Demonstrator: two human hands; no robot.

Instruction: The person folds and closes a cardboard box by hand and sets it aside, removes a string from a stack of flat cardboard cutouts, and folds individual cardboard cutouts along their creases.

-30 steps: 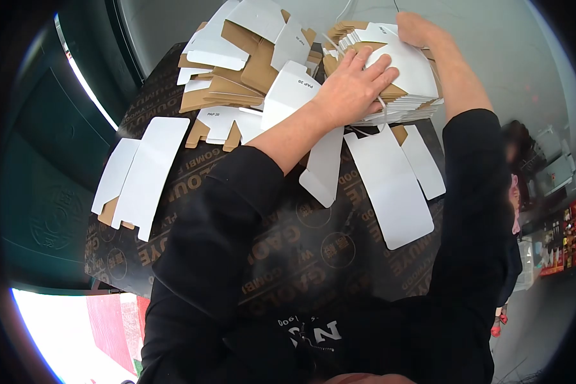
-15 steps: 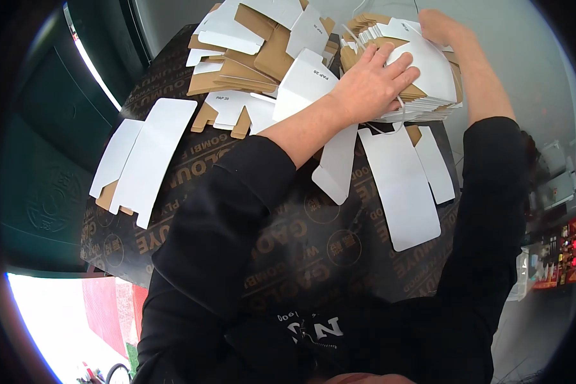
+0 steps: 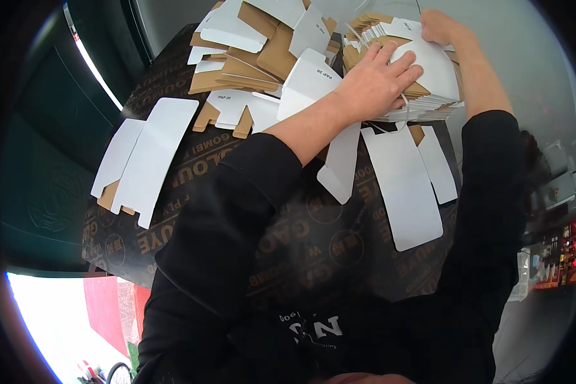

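Observation:
A thick stack of flattened white-and-brown cardboard boxes [image 3: 438, 70] sits at the far right of the table. My left hand [image 3: 379, 80] lies on top of it, fingers spread and pressing on the cardboard. A thin white string [image 3: 406, 110] shows at the stack's near side and again at its left. My right hand [image 3: 439, 28] is closed at the stack's far right corner; whatever its fingers hold is hidden. Left of the stack, a loose heap of box blanks [image 3: 243, 67] overlaps untidily, and one blank marked PAP 20 [image 3: 310, 77] lies partly behind my left forearm.
On the dark printed table [image 3: 288, 256], a flat white box blank [image 3: 157, 153] lies at the left and another [image 3: 406, 198] at the right, below the stack. A green door [image 3: 45, 153] stands left. Red goods [image 3: 566, 253] are at the far right.
Both hands keep almost the same place on the stack. The whole view has shifted very slightly; nothing has visibly been picked up or let go.

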